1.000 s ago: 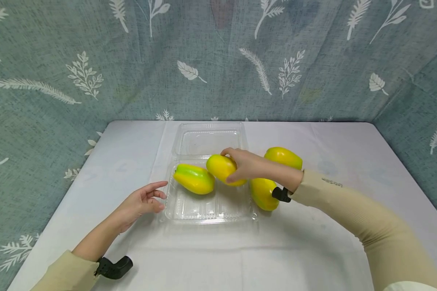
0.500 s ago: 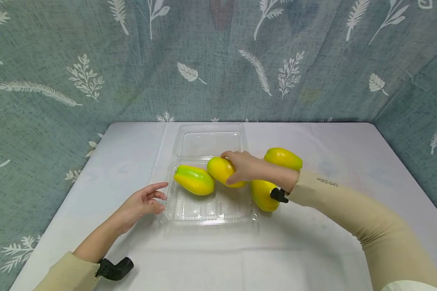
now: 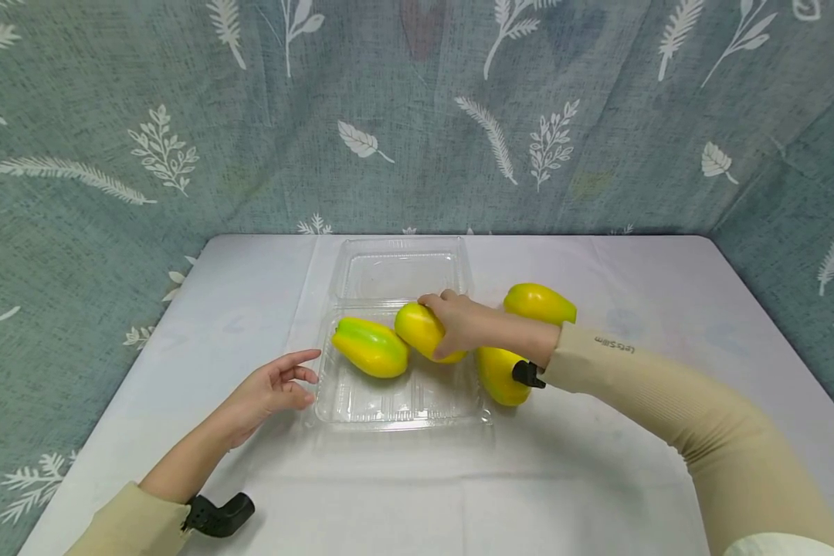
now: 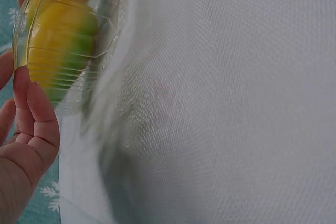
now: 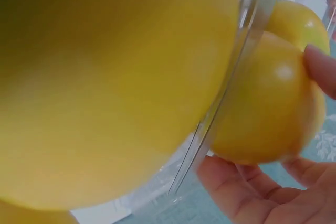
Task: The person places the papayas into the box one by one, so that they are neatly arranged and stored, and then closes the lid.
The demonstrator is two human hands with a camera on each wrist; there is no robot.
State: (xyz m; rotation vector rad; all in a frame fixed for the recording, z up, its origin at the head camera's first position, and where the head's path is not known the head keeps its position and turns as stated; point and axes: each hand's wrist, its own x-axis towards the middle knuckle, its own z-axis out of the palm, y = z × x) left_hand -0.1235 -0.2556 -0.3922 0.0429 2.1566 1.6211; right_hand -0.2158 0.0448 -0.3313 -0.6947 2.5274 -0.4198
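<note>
Our right hand (image 3: 462, 320) grips a yellow fruit (image 3: 417, 328) in the clear box (image 3: 431, 398), barely lower than a second ago, so we judge it nearly settled beside the greener fruit (image 3: 371, 347), our left hand (image 3: 271, 388) relaxed at the box's side.

Head view bright, wrist views dimmer; glare on gripped fruit (image 5: 270, 111); tablecloth (image 3: 570, 471) softly shadowed.

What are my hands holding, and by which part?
The right hand grips a yellow fruit around its right half in the head view. The left hand holds no fruit; whether it touches the clear container beside it, I can't tell.
</note>
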